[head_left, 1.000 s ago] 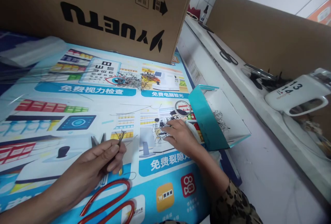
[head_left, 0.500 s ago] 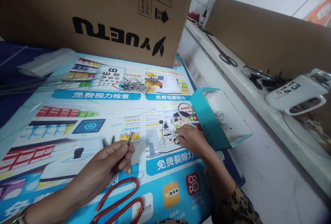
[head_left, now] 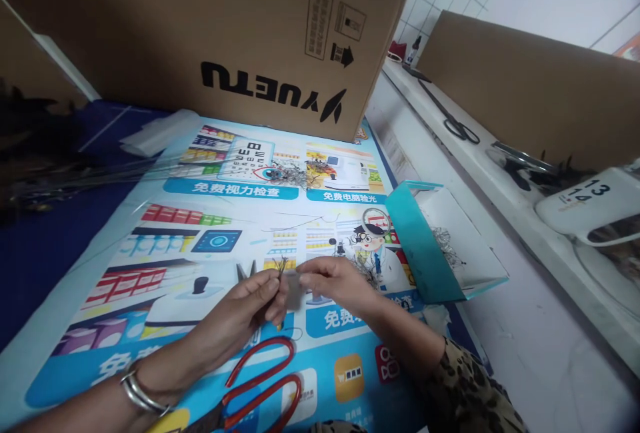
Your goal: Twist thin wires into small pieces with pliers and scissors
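A small bundle of thin dark wires [head_left: 282, 265] stands upright, pinched between the thumb and fingers of my left hand [head_left: 250, 300]. Just right of it is my right hand [head_left: 335, 283], its thumb and fingertips pressed together; whatever they hold is too fine to make out. Under the right hand's far side lies a loose tangle of wires [head_left: 369, 274], partly covered. Scissors with red handles [head_left: 263, 380] rest on the table below my left hand. Two grey pointed blades [head_left: 246, 271] poke out behind that hand, the rest hidden.
A teal open box [head_left: 425, 253] holding tangled wire stands at the right. Another wire pile [head_left: 290, 173] lies farther back. The large carton [head_left: 280, 33] walls off the far side. On the right ledge are a white mug [head_left: 585, 206] and black scissors [head_left: 460, 130].
My right hand has moved left from the wire tangle to beside the bundle. My left hand keeps its pinch on the bundle. The view has turned to the left.
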The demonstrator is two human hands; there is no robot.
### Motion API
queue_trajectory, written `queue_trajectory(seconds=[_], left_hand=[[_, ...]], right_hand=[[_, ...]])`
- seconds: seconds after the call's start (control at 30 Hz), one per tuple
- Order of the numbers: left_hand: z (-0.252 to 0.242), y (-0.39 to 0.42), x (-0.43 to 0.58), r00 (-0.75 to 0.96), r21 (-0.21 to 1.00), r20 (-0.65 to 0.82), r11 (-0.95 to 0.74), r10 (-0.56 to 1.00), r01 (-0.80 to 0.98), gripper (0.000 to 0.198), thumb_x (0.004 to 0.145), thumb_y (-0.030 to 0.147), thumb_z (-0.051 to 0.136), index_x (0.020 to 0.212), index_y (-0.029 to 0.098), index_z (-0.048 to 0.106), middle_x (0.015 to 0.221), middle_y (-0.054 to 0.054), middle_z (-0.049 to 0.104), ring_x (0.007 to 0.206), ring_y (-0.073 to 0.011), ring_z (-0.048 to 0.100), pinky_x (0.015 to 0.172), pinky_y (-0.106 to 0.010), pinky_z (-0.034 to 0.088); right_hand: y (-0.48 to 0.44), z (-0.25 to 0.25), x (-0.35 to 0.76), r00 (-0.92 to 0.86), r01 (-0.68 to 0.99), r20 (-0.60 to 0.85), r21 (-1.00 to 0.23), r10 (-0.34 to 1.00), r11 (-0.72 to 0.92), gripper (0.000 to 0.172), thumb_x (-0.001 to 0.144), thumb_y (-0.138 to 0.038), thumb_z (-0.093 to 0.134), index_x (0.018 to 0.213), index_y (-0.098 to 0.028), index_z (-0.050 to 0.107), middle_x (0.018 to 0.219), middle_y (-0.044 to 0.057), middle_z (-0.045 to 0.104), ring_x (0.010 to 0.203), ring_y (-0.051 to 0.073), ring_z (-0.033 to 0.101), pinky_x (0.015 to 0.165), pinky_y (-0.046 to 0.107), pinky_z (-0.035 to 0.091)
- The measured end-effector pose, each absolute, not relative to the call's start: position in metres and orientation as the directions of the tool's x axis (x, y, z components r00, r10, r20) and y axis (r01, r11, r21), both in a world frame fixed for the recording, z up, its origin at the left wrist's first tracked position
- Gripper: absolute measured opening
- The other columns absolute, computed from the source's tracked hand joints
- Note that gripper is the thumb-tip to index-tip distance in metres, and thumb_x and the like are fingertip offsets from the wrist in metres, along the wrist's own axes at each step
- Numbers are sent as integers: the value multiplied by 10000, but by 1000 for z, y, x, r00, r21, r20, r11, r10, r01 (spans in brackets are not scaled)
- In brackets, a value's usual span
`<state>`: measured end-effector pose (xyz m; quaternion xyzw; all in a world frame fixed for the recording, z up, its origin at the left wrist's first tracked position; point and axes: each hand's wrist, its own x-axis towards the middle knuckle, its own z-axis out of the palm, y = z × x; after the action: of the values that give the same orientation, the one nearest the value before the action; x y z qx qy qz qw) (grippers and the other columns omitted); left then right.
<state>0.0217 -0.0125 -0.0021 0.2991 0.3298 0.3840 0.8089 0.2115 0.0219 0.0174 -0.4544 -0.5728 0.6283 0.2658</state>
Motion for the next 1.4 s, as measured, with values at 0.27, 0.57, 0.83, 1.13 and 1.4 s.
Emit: queue_trajectory(seconds=[0.27,0.57,0.83,1.13,1.4], left_hand=[[9,-13,19,432,671,-281,498,857,-550,174,868,321,524,784,168,532,606,40,443,486,-62,323,500,-218,308],[-1,-11,17,399,828,-270,423,876,-369,284,865,370,503,719,143,593,533,14,490,495,-92,408,519,-229,293],[4,-8,16,478,844,-266,442,837,-303,309,858,376,509,683,133,584,589,13,504,505,-90,427,527,-231,299],[4,-10,19,469,782,-286,487,835,-389,271,855,381,516,707,155,539,578,28,476,509,-86,399,521,-225,294],[-3,-11,22,511,858,-256,437,820,-272,293,847,395,523,682,153,513,549,44,432,486,-79,368,492,-221,264]], right_hand=[[25,24,183,-341,-34,-219,-969,914,-244,210,769,-364,625,756,-156,636,634,-16,586,517,64,450,492,189,339],[21,32,183,-326,273,15,-956,945,110,153,805,-294,589,752,-174,667,698,6,638,655,119,564,615,221,435],[17,29,182,-307,288,78,-942,949,170,152,816,-263,580,725,-173,663,714,16,643,699,132,587,664,232,450],[21,23,187,-500,110,-39,-994,865,19,240,787,-364,614,933,-178,658,690,-9,617,674,126,578,677,259,468],[13,33,184,-411,200,-19,-977,911,70,196,806,-351,586,805,-169,657,673,-2,604,654,117,569,632,228,459]])
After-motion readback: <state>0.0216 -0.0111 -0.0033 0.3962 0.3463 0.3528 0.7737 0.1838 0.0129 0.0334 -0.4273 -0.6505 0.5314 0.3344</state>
